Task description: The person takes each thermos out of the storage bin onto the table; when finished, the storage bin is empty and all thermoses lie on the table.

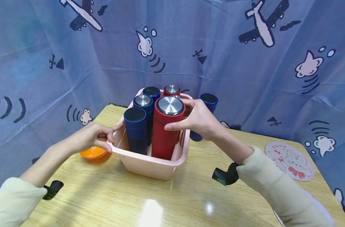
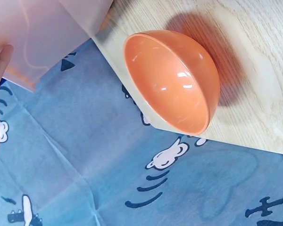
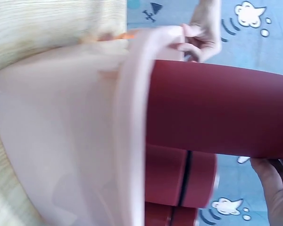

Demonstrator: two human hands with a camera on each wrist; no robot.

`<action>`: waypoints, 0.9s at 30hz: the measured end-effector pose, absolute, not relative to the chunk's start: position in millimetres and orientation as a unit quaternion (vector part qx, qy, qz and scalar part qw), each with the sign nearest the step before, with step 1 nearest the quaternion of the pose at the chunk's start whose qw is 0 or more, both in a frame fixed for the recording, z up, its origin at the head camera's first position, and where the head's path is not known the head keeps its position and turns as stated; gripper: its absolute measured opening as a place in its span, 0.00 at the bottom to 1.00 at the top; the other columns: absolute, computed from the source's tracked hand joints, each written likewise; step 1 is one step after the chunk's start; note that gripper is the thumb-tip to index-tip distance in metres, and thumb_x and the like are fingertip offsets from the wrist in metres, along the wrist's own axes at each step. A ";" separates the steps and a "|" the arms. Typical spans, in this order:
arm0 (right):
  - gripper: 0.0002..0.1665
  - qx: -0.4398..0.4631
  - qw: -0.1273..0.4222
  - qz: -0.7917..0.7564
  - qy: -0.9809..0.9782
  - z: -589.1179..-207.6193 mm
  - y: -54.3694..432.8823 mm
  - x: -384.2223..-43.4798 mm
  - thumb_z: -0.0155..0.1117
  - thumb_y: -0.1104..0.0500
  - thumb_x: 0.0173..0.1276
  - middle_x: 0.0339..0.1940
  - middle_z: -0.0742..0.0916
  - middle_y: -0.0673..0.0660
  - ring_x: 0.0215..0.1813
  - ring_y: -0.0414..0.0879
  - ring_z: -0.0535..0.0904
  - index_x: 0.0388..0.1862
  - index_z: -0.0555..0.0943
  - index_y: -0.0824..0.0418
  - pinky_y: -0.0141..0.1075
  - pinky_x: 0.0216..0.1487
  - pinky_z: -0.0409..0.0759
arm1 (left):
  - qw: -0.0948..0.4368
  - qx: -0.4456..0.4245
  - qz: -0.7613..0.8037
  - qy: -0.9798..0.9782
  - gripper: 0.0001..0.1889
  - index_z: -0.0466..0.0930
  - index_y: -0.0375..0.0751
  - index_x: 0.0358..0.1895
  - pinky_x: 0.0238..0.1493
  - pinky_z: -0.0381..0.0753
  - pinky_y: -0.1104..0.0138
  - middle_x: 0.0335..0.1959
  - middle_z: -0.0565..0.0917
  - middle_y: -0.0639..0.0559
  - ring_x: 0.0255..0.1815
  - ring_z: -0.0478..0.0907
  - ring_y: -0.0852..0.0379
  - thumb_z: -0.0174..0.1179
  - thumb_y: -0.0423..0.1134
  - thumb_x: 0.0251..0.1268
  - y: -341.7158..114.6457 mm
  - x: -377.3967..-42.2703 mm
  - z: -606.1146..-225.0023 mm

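A pale pink plastic basin (image 1: 149, 168) holds several flasks. My right hand (image 1: 200, 119) grips a tall red thermos flask (image 1: 164, 140) near its steel-topped lid, thumb in front and fingers behind. The flask stands above its neighbours, its lower part inside the basin. At the basin's left rim, my left hand (image 1: 96, 135) pinches the edge between thumb and fingers. Blue flasks line the left side: a front one (image 1: 135, 134), a steel-topped one (image 1: 143, 101) and a back one (image 1: 151, 91). In the right wrist view, shorter red flasks (image 3: 179, 175) sit beside the gripped one.
An orange bowl (image 1: 93, 153) lies on the wooden table (image 1: 110, 195) left of the basin, near the table's edge. Behind the basin's right side stands another blue flask (image 1: 209, 100). A round rabbit-print mat (image 1: 290, 161) lies at the right. A patterned blue curtain (image 1: 172, 47) hangs behind.
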State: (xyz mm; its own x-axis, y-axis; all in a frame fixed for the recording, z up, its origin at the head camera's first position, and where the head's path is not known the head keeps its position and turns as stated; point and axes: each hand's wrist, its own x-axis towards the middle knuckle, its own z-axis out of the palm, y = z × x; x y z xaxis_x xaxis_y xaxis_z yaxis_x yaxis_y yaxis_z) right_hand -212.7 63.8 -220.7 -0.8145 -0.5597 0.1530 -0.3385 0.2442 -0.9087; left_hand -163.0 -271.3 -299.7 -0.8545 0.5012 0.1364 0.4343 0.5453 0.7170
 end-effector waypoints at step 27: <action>0.25 -0.342 0.004 -0.660 0.669 -151.8 142.2 -196.4 0.72 0.75 0.49 0.43 0.85 0.67 0.47 0.56 0.81 0.49 0.81 0.71 0.38 0.46 0.80 | 0.018 0.285 0.373 0.883 0.11 0.76 0.47 0.23 0.32 0.76 0.75 0.60 0.71 0.28 0.56 0.75 0.36 0.72 0.37 0.41 -271.7 -160.8 -300.3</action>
